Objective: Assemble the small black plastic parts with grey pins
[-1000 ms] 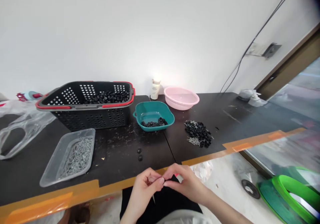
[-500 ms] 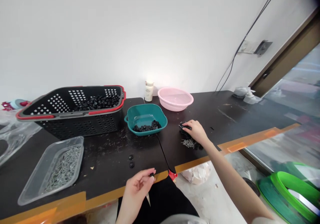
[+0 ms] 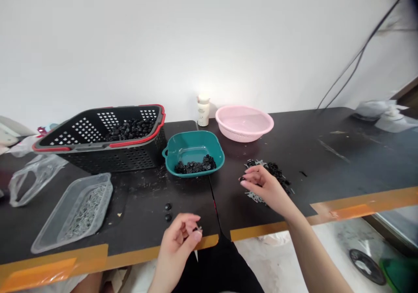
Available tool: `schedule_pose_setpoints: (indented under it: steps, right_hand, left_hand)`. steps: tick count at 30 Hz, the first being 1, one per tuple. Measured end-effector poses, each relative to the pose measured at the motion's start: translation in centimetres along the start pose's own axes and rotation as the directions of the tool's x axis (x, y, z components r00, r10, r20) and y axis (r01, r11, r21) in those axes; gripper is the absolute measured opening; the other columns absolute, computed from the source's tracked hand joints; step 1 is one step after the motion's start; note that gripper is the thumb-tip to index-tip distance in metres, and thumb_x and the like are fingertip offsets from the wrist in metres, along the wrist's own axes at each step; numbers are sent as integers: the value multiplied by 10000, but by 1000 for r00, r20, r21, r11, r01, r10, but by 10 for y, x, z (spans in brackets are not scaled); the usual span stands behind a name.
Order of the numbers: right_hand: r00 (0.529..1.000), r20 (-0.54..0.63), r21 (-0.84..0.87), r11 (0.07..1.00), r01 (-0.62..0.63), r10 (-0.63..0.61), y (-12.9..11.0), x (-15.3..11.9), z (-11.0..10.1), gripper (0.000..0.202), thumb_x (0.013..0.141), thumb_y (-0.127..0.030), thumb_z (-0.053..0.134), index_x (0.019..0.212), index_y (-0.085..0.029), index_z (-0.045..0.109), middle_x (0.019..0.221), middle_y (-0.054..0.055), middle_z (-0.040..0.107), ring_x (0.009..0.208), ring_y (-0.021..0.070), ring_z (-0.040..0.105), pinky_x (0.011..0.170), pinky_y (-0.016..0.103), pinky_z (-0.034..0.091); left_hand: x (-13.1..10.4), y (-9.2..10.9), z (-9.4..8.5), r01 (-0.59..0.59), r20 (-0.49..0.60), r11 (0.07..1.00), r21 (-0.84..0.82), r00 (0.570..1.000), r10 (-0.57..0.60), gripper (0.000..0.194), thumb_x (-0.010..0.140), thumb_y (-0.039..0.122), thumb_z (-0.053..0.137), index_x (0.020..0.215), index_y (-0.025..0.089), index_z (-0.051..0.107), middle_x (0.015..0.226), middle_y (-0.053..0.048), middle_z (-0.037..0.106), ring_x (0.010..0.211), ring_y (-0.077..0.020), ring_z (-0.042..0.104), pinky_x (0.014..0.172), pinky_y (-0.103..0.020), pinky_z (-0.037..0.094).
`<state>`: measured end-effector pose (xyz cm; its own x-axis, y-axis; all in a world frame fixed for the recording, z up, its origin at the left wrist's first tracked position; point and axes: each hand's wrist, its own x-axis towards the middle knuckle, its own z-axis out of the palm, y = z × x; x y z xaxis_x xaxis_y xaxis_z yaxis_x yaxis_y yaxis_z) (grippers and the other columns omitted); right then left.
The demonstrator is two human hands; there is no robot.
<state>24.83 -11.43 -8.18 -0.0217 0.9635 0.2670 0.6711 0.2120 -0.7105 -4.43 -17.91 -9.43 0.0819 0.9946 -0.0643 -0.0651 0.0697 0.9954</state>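
Near the front edge of the table, my left hand (image 3: 179,243) pinches a small black part (image 3: 197,229) between thumb and fingertips. Farther right, my right hand (image 3: 266,188) has a small black piece (image 3: 242,179) at its fingertips and hovers at a pile of black parts and silvery pins (image 3: 277,172), hiding some of it. Two round black caps (image 3: 168,212) lie on the table left of my left hand. Beyond them, a teal basin (image 3: 168,164) holds black ring-like pieces (image 3: 196,166).
A black basket with red handles (image 3: 114,160) holds many black parts. In front of it, a clear tray (image 3: 48,227) contains metal pins. A pink basin (image 3: 243,135) and a white bottle (image 3: 203,112) stand by the wall. Orange tape (image 3: 130,258) lines the table's front edge.
My right hand has drawn back from the pile with a black piece at its fingertips. The view has turned to the right. My left hand still pinches its part.
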Motion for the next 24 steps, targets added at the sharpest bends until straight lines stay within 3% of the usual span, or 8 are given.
schedule_pose_setpoints:
  steps: [3, 6, 9, 13, 17, 19, 22, 24]
  right_hand:
    - [995, 27, 204, 974, 93, -101, -33, -14, 22, 288, 876, -423, 673, 1072, -213, 685, 929, 71, 766, 840, 216, 728, 784, 347, 595]
    - [964, -12, 364, 897, 251, -265, -65, -20, 40, 169, 887, -288, 688, 1038, -250, 753, 966, 61, 748, 870, 202, 708, 788, 315, 585]
    - [945, -44, 431, 847, 311, -324, -84, -23, 54, 300, 911, -173, 643, 1169, -305, 718, 1036, 50, 722, 927, 184, 690, 805, 285, 577]
    - [951, -40, 517, 808, 283, -308, -93, -24, 66, 401, 913, -114, 622, 1226, -359, 678, 1092, 31, 731, 974, 179, 694, 846, 283, 574]
    - [949, -59, 579, 764, 285, -309, -98, -24, 73, 398, 904, -132, 645, 1209, -383, 695, 1021, 26, 712, 886, 167, 691, 764, 267, 586]
    - [953, -51, 656, 710, 257, -298, -102, -25, 76, 357, 903, -186, 664, 1201, -378, 703, 984, 32, 703, 848, 167, 694, 720, 267, 596]
    - [986, -33, 830, 545, 117, -162, -109, -25, 82, 412, 821, -259, 774, 1203, -380, 678, 887, 5, 746, 764, 166, 725, 663, 260, 618]
    - [995, -43, 875, 478, 80, -88, -113, -25, 84, 376, 740, -250, 844, 1082, -347, 721, 820, -4, 770, 724, 173, 736, 648, 261, 622]
  left_hand:
    - [7, 14, 11, -79, -33, 994, -70, 997, 76, 204, 737, 390, 796, 789, 201, 739, 735, -8, 627, 697, -155, 649, 710, -268, 565]
    - [12, 27, 17, -221, -63, 974, -43, 974, 218, 147, 762, 340, 786, 801, 200, 764, 761, -29, 661, 657, -144, 644, 655, -263, 575]
    - [13, 32, 19, -299, -89, 954, 14, 950, 299, 106, 782, 302, 777, 834, 210, 785, 771, -39, 684, 637, -146, 663, 613, -255, 580]
    - [8, 34, 21, -272, -187, 961, 45, 943, 275, 137, 760, 294, 801, 867, 212, 776, 752, -27, 703, 638, -148, 682, 617, -246, 592]
    - [6, 40, 24, -223, -334, 972, -74, 924, 186, 239, 683, 309, 862, 858, 220, 727, 732, 6, 726, 645, -139, 698, 629, -217, 595]
    - [8, 46, 23, -245, -311, 967, -64, 926, 214, 202, 674, 301, 867, 768, 208, 715, 693, 10, 723, 594, -125, 685, 582, -194, 581]
    - [11, 53, 17, -332, -258, 943, -6, 912, 319, 166, 666, 263, 866, 702, 188, 722, 634, 4, 710, 504, -110, 648, 495, -173, 547]
    - [11, 56, 13, -362, -252, 932, -2, 902, 350, 145, 652, 223, 869, 693, 185, 736, 609, 3, 705, 484, -103, 636, 475, -160, 533]
